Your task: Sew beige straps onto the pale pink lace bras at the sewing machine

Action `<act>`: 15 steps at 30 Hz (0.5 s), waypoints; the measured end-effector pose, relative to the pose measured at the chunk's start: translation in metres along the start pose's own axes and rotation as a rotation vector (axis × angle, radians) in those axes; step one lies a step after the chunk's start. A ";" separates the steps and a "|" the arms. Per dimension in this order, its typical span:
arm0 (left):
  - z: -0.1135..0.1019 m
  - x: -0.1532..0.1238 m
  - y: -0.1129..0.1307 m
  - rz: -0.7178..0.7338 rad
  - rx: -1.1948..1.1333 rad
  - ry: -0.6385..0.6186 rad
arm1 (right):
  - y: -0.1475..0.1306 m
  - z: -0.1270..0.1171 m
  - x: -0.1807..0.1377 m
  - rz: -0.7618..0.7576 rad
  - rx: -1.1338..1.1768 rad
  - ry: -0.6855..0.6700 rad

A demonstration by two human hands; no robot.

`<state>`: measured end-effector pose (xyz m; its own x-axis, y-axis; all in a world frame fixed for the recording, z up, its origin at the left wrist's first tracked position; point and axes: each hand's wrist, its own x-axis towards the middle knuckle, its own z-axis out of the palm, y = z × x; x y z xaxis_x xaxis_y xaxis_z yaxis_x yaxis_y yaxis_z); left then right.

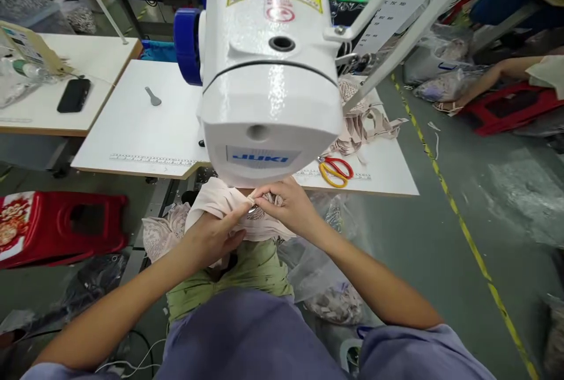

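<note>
The right hand (286,207) hides part of the pale fabric (215,197). The sewing machine (269,98) runs upward — cut off by the top edge.

Garment workshop: sewing machine (271,95), ruler-marked worktable (126,124), bagged scraps (337,303), perhaps fabric.

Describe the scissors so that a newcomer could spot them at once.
Find the big white sewing machine over the white table. To its right, near the table's front edge, lie the scissors, closer to you than the heap of pale pink fabric. Their red and yellow handle loops set them apart from that heap.
</note>
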<state>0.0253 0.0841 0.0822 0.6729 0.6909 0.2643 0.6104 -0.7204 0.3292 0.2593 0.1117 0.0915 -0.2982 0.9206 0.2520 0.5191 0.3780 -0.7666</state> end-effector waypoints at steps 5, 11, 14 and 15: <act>0.004 0.000 0.006 -0.031 0.035 0.019 | 0.000 0.004 -0.005 -0.002 -0.030 0.045; 0.001 -0.003 0.012 -0.075 0.008 -0.004 | 0.011 0.022 -0.026 -0.316 -0.201 0.209; -0.005 -0.008 0.000 -0.035 -0.023 -0.057 | 0.015 0.021 -0.025 -0.424 -0.281 0.237; -0.007 -0.009 -0.007 0.002 -0.029 -0.087 | 0.014 0.019 -0.023 -0.445 -0.296 0.242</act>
<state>0.0124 0.0832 0.0837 0.7086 0.6807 0.1859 0.5975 -0.7190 0.3549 0.2581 0.0938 0.0634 -0.3653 0.6504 0.6660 0.5978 0.7123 -0.3677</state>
